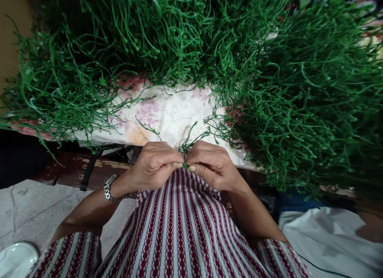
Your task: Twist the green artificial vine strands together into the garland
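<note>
Left hand and right hand: together, fingertips pinched on one green sprig | sprig: at near table edge, held close to the body, likely for fine control | green heap: far and right on floral cloth, within reach.

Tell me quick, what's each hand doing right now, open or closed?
Left hand: closed, fingers pinching a green strand.
Right hand: closed, pinching the same green strand.

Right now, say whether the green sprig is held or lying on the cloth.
Held: the left hand and right hand pinch the green sprig between their fingertips, strands rising over the floral cloth.
</note>
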The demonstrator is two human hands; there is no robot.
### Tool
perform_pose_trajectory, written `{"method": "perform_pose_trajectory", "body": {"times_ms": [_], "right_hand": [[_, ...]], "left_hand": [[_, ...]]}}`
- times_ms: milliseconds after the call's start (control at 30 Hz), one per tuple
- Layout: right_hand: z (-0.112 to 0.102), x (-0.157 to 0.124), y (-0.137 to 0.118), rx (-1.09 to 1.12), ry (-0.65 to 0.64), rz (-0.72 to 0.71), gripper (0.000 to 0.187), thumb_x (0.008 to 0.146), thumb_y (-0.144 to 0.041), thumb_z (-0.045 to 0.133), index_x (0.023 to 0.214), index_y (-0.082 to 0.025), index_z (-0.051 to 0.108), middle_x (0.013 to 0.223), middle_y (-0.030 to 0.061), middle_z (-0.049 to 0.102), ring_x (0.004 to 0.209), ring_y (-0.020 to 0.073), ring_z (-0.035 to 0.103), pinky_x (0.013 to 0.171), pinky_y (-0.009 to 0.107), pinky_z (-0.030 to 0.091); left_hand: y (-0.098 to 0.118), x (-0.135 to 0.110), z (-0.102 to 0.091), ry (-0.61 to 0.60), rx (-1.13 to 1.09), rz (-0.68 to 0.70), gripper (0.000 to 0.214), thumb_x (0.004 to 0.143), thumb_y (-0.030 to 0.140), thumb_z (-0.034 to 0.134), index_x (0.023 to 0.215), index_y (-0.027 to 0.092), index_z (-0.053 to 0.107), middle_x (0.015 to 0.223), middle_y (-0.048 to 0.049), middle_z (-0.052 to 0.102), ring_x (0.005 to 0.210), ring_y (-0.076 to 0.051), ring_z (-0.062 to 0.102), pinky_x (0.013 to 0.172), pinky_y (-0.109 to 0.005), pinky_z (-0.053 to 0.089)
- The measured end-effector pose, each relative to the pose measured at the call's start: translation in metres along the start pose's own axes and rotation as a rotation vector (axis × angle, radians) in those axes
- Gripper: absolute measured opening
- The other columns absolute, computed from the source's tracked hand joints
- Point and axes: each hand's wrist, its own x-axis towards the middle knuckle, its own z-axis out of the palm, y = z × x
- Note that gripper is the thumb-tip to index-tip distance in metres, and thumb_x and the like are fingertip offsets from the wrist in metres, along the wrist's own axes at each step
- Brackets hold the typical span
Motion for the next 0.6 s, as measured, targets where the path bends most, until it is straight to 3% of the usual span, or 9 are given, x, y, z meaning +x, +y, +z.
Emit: {"method": "perform_pose_trajectory", "body": {"times_ms": [233,600], "right_hand": [[0.0,-0.005,-0.008,-0.157,-0.016,-0.004,0.012,0.085,-0.017,0.051,0.079,-0.012,0.06,0.068,0.0042,0.059,0.068,0.0134,0.054,0.064,0.028,0.044],[0.001,-0.012,-0.019,-0.232,0.025,0.02,0.007,0.082,-0.011,0.052,0.08,-0.012,0.059,0.068,0.0036,0.059,0.063,0.0113,0.051,0.058,0.024,0.041]], "left_hand": [[0.003,-0.003,0.003,0.072,-0.023,-0.015,0.011,0.075,0.007,0.056,0.068,0.014,0.059,0.055,0.0012,0.06,0.051,-0.008,0.052,0.052,-0.02,0.041],[0.007,-0.002,0.006,0.111,-0.041,-0.009,0.011,0.074,0.006,0.059,0.067,0.014,0.059,0.056,0.0019,0.061,0.052,-0.007,0.055,0.054,-0.019,0.044]]}}
